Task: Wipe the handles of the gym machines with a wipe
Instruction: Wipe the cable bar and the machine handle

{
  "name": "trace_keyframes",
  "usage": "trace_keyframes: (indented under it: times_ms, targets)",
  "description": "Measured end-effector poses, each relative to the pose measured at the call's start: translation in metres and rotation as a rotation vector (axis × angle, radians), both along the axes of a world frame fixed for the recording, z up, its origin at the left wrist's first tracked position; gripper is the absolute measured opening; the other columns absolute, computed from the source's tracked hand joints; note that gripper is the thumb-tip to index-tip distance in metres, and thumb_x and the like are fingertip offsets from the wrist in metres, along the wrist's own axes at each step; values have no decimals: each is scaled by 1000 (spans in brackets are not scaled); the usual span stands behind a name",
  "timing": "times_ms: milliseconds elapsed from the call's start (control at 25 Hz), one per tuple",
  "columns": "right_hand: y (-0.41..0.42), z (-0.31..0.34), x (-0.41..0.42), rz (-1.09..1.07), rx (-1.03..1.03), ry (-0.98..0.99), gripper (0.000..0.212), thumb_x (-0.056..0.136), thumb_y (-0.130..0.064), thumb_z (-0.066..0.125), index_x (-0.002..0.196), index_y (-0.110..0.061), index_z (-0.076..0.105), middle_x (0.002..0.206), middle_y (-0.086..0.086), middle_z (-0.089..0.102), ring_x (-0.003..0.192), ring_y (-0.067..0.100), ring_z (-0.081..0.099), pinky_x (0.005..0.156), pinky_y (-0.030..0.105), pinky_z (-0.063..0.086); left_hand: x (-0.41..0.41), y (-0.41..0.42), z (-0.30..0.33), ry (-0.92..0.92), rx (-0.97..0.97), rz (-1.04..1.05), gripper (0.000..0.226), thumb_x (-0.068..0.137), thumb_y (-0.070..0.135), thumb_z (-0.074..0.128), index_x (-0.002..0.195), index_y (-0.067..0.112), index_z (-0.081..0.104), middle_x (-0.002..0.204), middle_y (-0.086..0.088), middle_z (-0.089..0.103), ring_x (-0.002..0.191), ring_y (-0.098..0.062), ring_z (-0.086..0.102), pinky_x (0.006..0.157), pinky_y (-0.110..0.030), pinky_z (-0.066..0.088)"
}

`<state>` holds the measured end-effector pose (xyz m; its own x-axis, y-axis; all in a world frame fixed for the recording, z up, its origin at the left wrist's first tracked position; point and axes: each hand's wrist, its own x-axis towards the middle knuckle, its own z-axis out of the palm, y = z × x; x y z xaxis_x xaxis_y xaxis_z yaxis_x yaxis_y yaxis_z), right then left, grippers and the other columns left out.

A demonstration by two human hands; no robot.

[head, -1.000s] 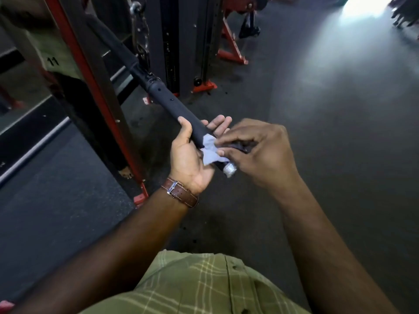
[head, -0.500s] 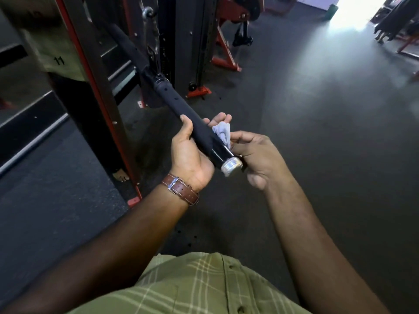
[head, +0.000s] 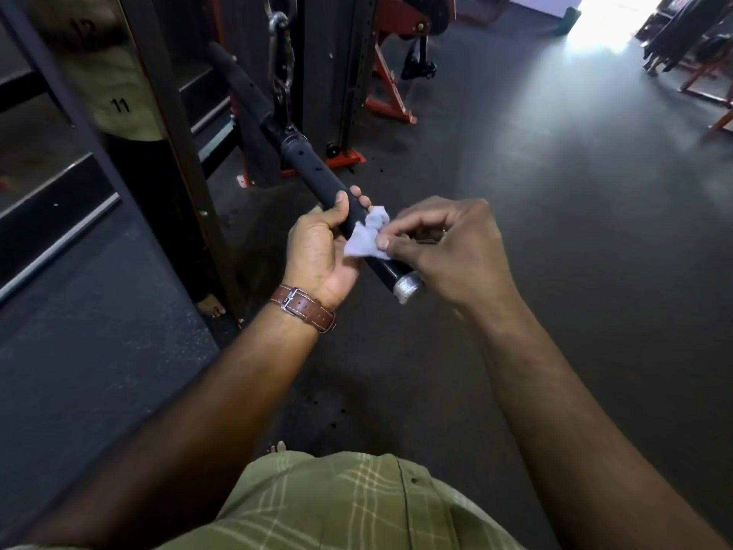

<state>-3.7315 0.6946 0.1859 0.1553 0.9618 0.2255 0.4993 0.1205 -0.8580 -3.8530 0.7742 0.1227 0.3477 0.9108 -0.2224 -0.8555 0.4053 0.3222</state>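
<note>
The dark rubber floor point(head: 555, 271) fills most of the view, with a red-and-black machine frame point(head: 174, 113) rising at ten o'clock and more red equipment at twelve. From that frame a long black bar point(head: 305, 168) runs down toward the centre, hung from a chain point(head: 282, 89) and ending in a silver cap point(head: 408, 287).

The left hand point(head: 321, 248), a brown leather watch strap point(head: 303, 307) on its wrist, wraps the bar's padded grip with thumb on top and fingertips showing behind. The right hand point(head: 448, 248), at three o'clock from it, pinches a small crumpled pale wipe point(head: 367, 240) between thumb and fingers, and the wipe lies against the upper face of the bar, between the left hand and the cap.

Half a second ago the wipe sat on the far side of the bar with the right hand low beside the cap; it has now come over the top (much where it was a second ago). I read that as rubbing round the grip's end section, so this handle is likely part done; the stretch beneath the left hand looks still unreached.
</note>
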Motion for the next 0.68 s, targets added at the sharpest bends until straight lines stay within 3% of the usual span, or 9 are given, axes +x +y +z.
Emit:
trace_keyframes:
  times_ms: [120, 240, 360, 440, 480, 560, 680]
  targets:
    - [-35, -10, -3, 34, 108, -436, 13, 68, -12, 88, 72, -22, 81, 77, -9, 71, 70, 10, 65, 65, 25, 53, -3, -3, -4, 72, -2, 1, 8, 97, 2, 50, 102, 6, 56, 93, -5, 60, 81, -17, 57, 82, -32, 51]
    - [-19, -17, -26, -10, 272, -610, 9, 70, -11, 82, 69, -20, 79, 78, -3, 67, 71, 22, 61, 61, 35, 52, -2, -8, -5, 30, -1, -24, 8, 98, 2, 50, 96, 8, 56, 92, -6, 61, 80, -17, 59, 73, -32, 55]
    - [-4, -7, -27, -51, 236, -605, 11, 67, -15, 86, 74, -22, 81, 80, -4, 68, 75, 17, 63, 66, 27, 50, -1, -11, 2, -21, -14, -57, 5, 98, 5, 51, 101, 8, 53, 95, -7, 57, 80, -18, 56, 62, -30, 56]
    - [-25, -1, -11, -55, 164, -602, 14, 66, -17, 89, 75, -25, 81, 79, -10, 68, 71, 5, 60, 65, 8, 40, 0, -11, 4, 5, -24, -30, 6, 98, 2, 50, 98, 7, 53, 94, -7, 57, 79, -18, 56, 74, -31, 53]
    - [-40, 2, -6, -51, 134, -549, 14, 67, -17, 90, 75, -25, 81, 78, -11, 69, 71, 4, 62, 65, 6, 39, 1, -11, 3, 26, -20, -6, 8, 99, 1, 49, 96, 6, 54, 93, -7, 58, 78, -18, 56, 80, -33, 51]
    - [-43, -1, -2, -64, 119, -397, 15, 67, -17, 92, 74, -25, 80, 77, -11, 71, 70, 5, 66, 65, 13, 48, 1, -13, 2, 71, 1, 9, 12, 100, 1, 48, 93, 7, 55, 91, -7, 59, 78, -18, 56, 85, -35, 49]
    - [-4, -2, -1, -74, -20, -73, 16, 67, -14, 91, 75, -21, 79, 74, -6, 75, 67, 4, 69, 63, 19, 53, 0, -15, 2, 103, 17, -12, 13, 100, 3, 48, 91, 7, 56, 88, -6, 59, 80, -19, 57, 79, -38, 52]
